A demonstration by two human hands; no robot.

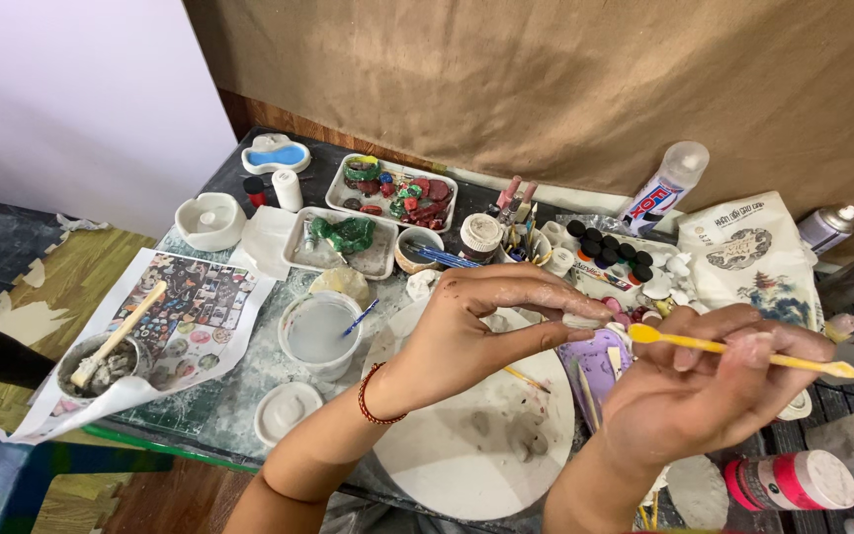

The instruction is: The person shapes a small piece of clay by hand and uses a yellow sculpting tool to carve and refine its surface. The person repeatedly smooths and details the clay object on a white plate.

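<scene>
Above round white board (467, 445): left hand (467, 331) pinches small pale clay piece (582, 320) at fingertips; right hand (704, 391) grips yellow modelling tool (743, 352), rounded tip just beside clay. Shaping step likely underway; next touch needs light, steady pressure.

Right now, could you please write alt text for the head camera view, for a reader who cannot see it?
Over a cluttered craft table, the left hand pinches a small pale clay piece while the right hand holds a yellow modelling tool beside it. Below lie a round white board, a cup of cloudy water and trays of coloured pieces.
</scene>
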